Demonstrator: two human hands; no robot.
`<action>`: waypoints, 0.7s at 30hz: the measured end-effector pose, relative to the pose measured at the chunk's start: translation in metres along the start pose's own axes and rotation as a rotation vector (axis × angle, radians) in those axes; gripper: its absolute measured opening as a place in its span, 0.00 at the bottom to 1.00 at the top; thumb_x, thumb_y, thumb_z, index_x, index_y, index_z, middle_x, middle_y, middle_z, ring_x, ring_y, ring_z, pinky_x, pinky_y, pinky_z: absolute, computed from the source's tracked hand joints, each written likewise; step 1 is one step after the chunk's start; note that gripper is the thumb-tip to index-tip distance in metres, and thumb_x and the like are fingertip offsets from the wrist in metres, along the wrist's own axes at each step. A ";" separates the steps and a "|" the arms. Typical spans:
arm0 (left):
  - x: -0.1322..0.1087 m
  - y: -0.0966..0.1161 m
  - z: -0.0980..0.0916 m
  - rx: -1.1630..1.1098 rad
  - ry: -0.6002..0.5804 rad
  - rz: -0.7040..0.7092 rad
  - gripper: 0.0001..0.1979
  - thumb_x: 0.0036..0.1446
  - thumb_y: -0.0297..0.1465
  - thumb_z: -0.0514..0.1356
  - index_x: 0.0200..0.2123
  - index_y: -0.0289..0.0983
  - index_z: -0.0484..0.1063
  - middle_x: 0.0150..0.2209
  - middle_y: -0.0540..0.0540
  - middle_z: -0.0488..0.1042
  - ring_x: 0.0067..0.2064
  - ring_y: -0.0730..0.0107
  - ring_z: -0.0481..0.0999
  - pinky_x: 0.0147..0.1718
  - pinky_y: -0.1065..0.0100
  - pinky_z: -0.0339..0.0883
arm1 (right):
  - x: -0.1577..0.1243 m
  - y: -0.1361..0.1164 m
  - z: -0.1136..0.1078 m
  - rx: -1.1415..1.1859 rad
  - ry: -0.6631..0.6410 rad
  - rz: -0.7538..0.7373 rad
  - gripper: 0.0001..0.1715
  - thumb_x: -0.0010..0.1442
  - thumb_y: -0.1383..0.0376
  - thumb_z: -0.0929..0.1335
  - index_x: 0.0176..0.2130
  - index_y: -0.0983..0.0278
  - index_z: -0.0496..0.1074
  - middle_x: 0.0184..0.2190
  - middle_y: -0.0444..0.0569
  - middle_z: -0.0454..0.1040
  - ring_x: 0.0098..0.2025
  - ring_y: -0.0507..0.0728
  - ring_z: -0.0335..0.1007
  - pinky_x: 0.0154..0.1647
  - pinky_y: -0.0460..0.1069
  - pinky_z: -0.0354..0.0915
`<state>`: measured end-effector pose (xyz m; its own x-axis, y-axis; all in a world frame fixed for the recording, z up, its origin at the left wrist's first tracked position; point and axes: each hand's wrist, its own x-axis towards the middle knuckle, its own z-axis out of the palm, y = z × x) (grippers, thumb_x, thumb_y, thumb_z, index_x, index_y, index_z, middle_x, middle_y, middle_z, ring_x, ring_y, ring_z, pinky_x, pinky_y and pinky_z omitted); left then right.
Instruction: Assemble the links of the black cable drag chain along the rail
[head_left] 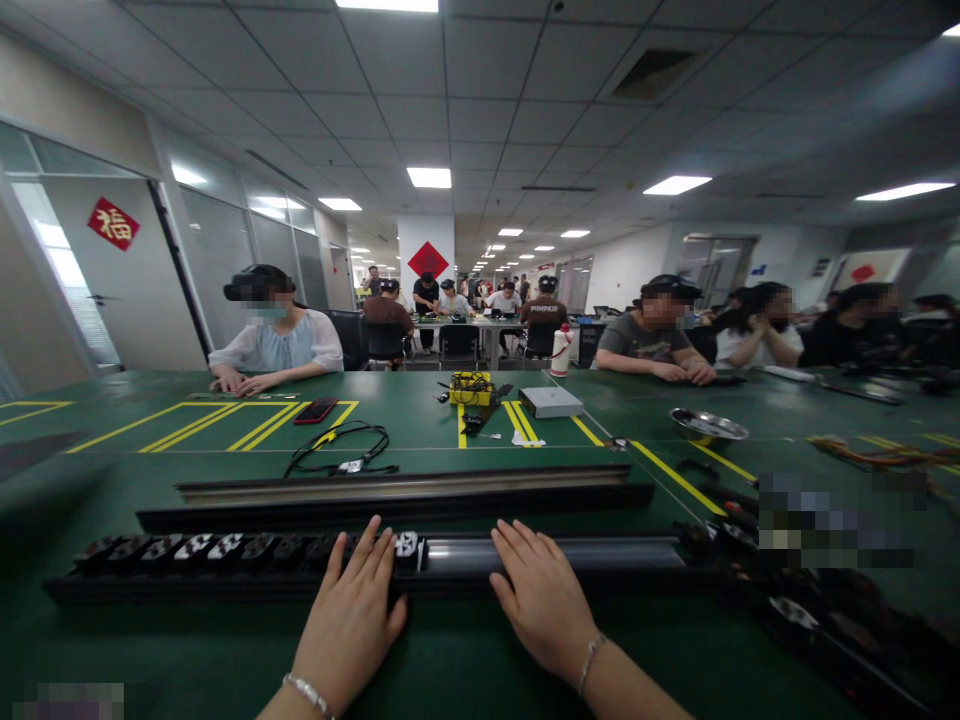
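A long black channel-shaped rail (187, 588) lies across the green table in front of me. Its left half holds a row of small black and white parts (225, 547); the right half shows a smooth, shiny strip (615, 553). My left hand (356, 600) rests flat over the middle of the row, fingers stretched out, hiding some parts beneath. My right hand (540, 590) lies on the shiny strip with its fingers extended. Neither hand grips anything. Behind this rail, a second long black rail (420, 490) lies parallel to it.
Beyond the rails are a coiled black cable (337, 448), a phone (315, 411), a yellow box (471, 388), a grey box (551, 402) and a metal bowl (709, 424). Dark parts (795, 610) crowd the right. People sit across the table.
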<state>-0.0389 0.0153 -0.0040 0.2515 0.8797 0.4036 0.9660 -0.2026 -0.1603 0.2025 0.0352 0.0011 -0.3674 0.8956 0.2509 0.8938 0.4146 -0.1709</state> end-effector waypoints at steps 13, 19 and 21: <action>0.002 -0.005 0.003 -0.059 -0.045 0.002 0.25 0.52 0.36 0.49 0.53 0.37 0.63 0.57 0.44 0.62 0.60 0.56 0.53 0.58 0.46 0.37 | 0.001 0.001 0.001 0.004 -0.004 -0.004 0.29 0.63 0.53 0.50 0.59 0.59 0.54 0.60 0.45 0.53 0.61 0.57 0.45 0.59 0.54 0.41; 0.001 -0.004 0.001 -0.082 -0.058 -0.039 0.25 0.51 0.36 0.50 0.53 0.38 0.62 0.57 0.44 0.62 0.61 0.57 0.53 0.58 0.47 0.34 | 0.000 0.001 0.001 -0.001 0.006 -0.006 0.29 0.62 0.53 0.51 0.58 0.59 0.56 0.60 0.45 0.54 0.61 0.57 0.46 0.59 0.54 0.42; 0.002 -0.003 0.001 -0.090 -0.063 -0.051 0.25 0.51 0.36 0.50 0.53 0.38 0.63 0.57 0.44 0.62 0.61 0.57 0.53 0.58 0.47 0.34 | 0.000 0.000 0.000 0.007 0.006 -0.007 0.29 0.62 0.53 0.51 0.58 0.60 0.56 0.60 0.45 0.54 0.61 0.57 0.46 0.59 0.55 0.42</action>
<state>-0.0419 0.0178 -0.0036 0.2008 0.9146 0.3509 0.9795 -0.1925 -0.0587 0.2025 0.0350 0.0007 -0.3717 0.8918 0.2580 0.8896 0.4217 -0.1756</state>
